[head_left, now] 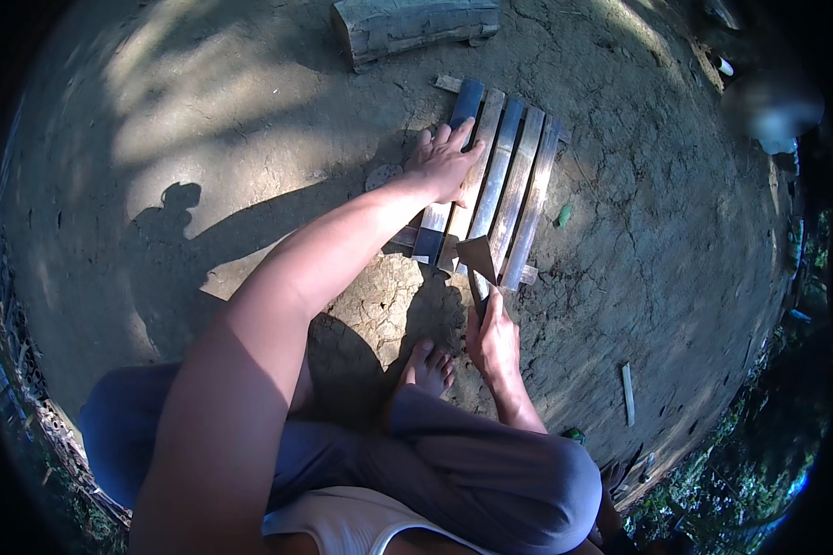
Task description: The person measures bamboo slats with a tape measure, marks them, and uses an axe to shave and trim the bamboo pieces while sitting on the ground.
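On the dirt in front of me lies a small slatted panel [497, 176] made of several split-bamboo or wooden strips across two crosspieces. My left hand [442, 165] rests on its left strips with the fingers spread. Near the panel's lower end, my right hand [496, 338] is wrapped round the handle of a hatchet-like tool [478, 256] with a flat, flared metal head. That head overlaps the near ends of the strips in view; whether it touches them I cannot tell.
A thick split log [416, 28] lies beyond the panel. My bare foot [428, 367] is close to the panel's near end. A pale stick [628, 395] lies on the ground at the right, and a green leaf [565, 215] beside the panel. Plants [740, 481] grow at the lower right.
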A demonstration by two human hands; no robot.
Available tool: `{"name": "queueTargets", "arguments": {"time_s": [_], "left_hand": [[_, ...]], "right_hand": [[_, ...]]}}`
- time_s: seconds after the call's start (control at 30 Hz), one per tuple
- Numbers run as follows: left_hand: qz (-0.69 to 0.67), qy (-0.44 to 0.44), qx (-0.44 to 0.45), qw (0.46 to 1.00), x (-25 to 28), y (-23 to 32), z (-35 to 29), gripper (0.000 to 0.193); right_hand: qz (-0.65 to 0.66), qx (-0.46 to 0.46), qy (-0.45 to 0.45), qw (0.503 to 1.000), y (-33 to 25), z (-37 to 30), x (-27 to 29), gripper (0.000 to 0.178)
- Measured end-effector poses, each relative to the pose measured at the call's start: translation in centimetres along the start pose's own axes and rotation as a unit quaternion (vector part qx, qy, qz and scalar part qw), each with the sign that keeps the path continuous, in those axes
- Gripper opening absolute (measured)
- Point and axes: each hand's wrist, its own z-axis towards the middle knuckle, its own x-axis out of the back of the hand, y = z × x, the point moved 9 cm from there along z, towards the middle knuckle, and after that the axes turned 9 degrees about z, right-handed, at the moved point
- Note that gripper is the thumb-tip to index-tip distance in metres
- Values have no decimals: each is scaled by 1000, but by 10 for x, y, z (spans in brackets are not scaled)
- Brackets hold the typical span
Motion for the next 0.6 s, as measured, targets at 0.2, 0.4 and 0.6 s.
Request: {"name": "queueTargets", "arguments": {"time_s": [0.2,0.4,0.6], "left_hand": [[20,-12,14,1000,-9,-6,-3,121],[2,7,6,1000,-8,-1,3,121],[6,1,15,1000,-8,-7,-1,119]], "right_hand": [[88,81,124,985,-26,-20,47,62],[24,11,21,999,13,5,-25,55],[86,246,222,940,-35,-31,29,55]]}}
